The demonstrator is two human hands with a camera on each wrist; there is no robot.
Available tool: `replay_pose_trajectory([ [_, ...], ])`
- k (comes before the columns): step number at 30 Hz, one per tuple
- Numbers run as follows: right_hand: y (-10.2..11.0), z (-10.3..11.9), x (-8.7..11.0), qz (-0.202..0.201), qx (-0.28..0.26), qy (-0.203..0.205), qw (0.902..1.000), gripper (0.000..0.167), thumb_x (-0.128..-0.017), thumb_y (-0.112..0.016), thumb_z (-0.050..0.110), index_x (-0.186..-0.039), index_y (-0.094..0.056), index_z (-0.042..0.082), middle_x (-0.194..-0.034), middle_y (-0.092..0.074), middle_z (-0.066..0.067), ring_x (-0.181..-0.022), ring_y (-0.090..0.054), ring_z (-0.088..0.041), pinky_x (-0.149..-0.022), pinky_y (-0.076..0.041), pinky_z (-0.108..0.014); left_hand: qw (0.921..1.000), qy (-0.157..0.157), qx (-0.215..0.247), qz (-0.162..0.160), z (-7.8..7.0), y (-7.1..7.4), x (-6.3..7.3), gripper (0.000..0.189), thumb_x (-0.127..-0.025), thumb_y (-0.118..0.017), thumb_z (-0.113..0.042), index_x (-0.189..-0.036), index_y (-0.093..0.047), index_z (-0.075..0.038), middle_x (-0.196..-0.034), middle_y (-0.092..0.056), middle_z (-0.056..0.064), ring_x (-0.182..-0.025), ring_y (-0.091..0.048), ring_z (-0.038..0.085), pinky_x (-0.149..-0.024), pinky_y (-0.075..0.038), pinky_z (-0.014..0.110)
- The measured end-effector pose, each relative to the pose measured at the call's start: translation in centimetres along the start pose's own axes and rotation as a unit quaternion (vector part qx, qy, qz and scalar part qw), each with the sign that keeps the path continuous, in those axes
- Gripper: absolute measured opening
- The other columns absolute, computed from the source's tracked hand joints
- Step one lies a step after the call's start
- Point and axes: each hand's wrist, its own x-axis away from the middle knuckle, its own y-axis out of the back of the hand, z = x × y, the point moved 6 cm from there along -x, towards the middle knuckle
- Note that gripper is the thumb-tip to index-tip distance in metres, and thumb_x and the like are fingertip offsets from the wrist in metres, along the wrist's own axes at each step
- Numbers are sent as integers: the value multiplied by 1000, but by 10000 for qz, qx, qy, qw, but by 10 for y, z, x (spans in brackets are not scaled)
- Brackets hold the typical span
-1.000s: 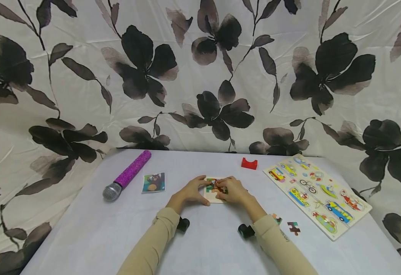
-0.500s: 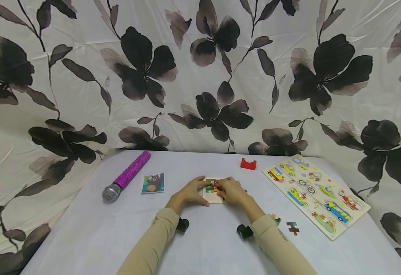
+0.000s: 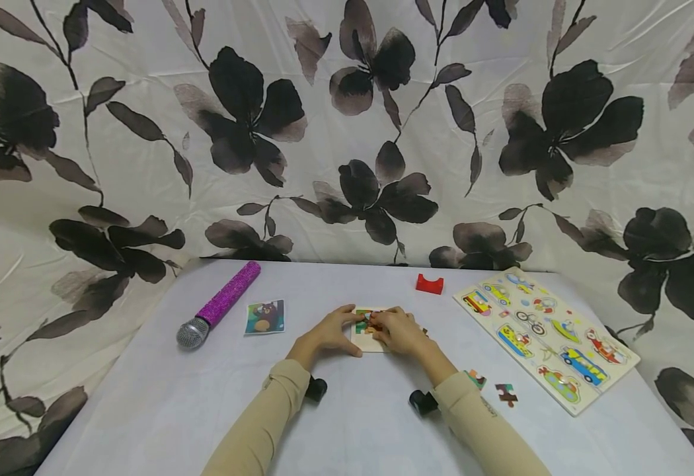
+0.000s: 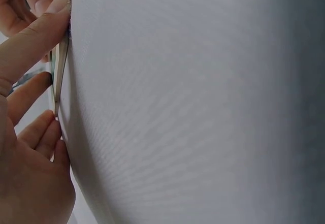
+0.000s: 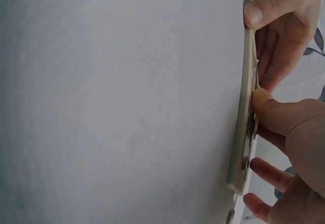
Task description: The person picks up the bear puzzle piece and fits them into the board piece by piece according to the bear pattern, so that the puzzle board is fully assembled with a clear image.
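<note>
In the head view, a small wooden jigsaw board (image 3: 367,344) with a partly visible coloured picture lies flat on the white table between both hands. My left hand (image 3: 325,334) holds the board's left side, its thumb at the near corner and fingers at the far edge. On the picture, my right hand (image 3: 405,332) pinches a jigsaw piece against the board; the fingers cover most of that piece. The right wrist view shows the right thumb (image 5: 271,113) at the board's top face and the board's pale edge (image 5: 237,160). Two loose jigsaw pieces (image 3: 506,395) lie beside the right forearm.
A picture card (image 3: 265,317) and a purple glittery microphone (image 3: 228,301) lie to the left. Behind the right hand sits a red block (image 3: 429,284). A large wooden vehicle puzzle board (image 3: 546,340) takes up the right side. Floral cloth (image 3: 323,132) hangs behind the table.
The right hand's fingers have shifted slightly over the board and curled closer together. The left hand and the board have stayed in place.
</note>
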Motion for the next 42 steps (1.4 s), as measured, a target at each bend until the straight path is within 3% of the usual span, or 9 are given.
replay_pose_trajectory([
  [12,1,-7,-3,-113,-380,6,9992,31,-92,-61,16,-118,-64,0,-128,-57,-14,-118,-47,-39,-92,-39,-61,9999,-34,-112,-19,1,1,-1,80,-65,-87,-25,-135,-51,-5,-150,-28,20,-136,-27,41,-108,-29,54],
  [17,6,-13,-3,-260,-790,185,9964,30,-92,-59,7,-118,-61,-9,-121,-61,-21,-115,-53,-39,-98,-40,-54,10000,31,-57,-34,1,1,0,80,-65,-87,-24,-135,-52,-7,-150,-28,18,-137,-26,40,-108,-28,53],
  [21,8,-16,-3,-321,-1026,178,9940,31,-91,-60,5,-118,-59,-9,-117,-62,-22,-113,-55,-37,-99,-41,-50,10000,53,-70,-42,0,1,1,80,-65,-87,-25,-135,-52,-7,-150,-28,18,-137,-26,40,-108,-28,53],
  [33,5,3,1,-225,-38,433,9988,23,-89,-64,10,-108,-68,-3,-115,-65,-16,-109,-56,-36,-96,-43,-48,9999,5,-81,-71,0,2,0,80,-64,-87,-24,-134,-52,-6,-150,-29,19,-137,-27,40,-108,-29,54],
  [42,4,5,4,-383,-29,464,9982,22,-86,-68,9,-105,-70,-3,-116,-64,-18,-108,-56,-37,-94,-45,-49,9999,107,-74,9,-1,1,3,80,-66,-86,-25,-136,-50,-7,-151,-28,17,-137,-25,40,-108,-28,55],
])
